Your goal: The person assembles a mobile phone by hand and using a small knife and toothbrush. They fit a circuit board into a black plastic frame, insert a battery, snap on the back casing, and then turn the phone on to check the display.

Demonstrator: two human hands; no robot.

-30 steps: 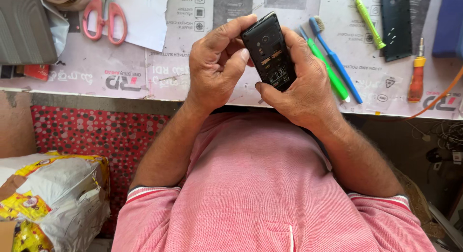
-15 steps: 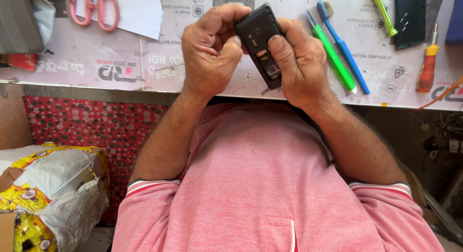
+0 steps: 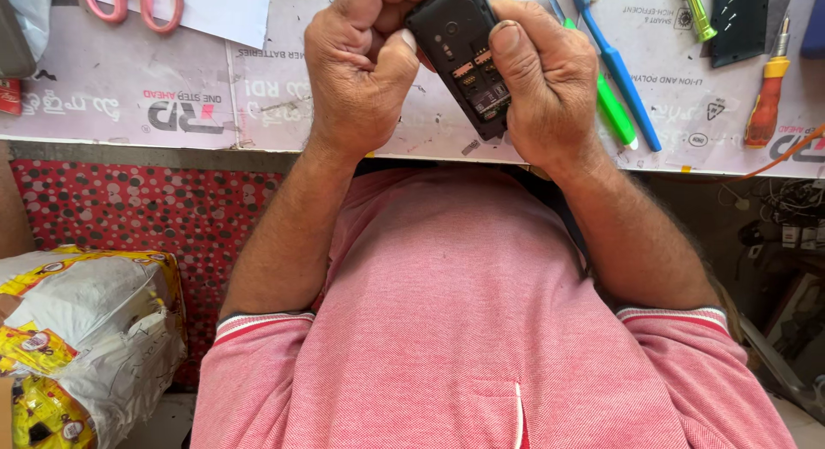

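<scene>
A small black mobile phone (image 3: 468,58) with its back cover off shows the open battery bay and card slots. Both my hands hold it over the work surface's front edge. My left hand (image 3: 361,67) is curled tight against the phone's left side and top corner, thumb pressed on its edge. Gripping the right side is my right hand (image 3: 550,79), its thumb lying along the phone's rim. The phone's top end is cut off by the frame.
On the printed white bench cover (image 3: 172,97) lie pink scissors (image 3: 133,2), a blue toothbrush (image 3: 620,67), a green toothbrush (image 3: 614,114), a green pen-like tool (image 3: 698,11), a black panel (image 3: 739,19) and an orange-handled screwdriver (image 3: 765,97). A yellow-and-white sack (image 3: 86,329) sits at lower left.
Both hands and the phone have shifted up in the view. My left hand's fingers have curled tighter against the phone's top left corner.
</scene>
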